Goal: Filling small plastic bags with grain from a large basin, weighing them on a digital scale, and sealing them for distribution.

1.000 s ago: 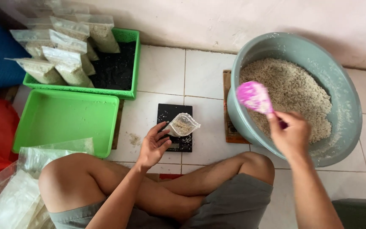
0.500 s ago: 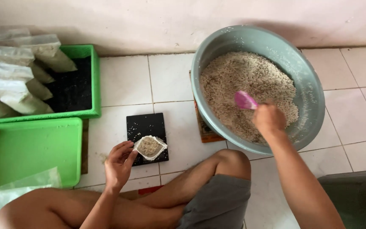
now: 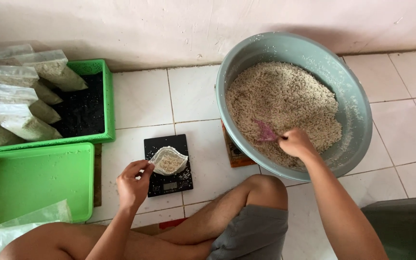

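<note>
Tiled floor [image 3: 193, 96], scoop [image 3: 265, 131] half-buried in grain [image 3: 285, 96], right hand [image 3: 295, 142] gripping.

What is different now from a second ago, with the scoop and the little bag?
The right hand has brought the pink scoop down from above the basin into the grain, where it now digs. The left hand keeps its hold on the small open bag, now resting on the black scale. The basin, green trays and filled bags stay where they were.
</note>
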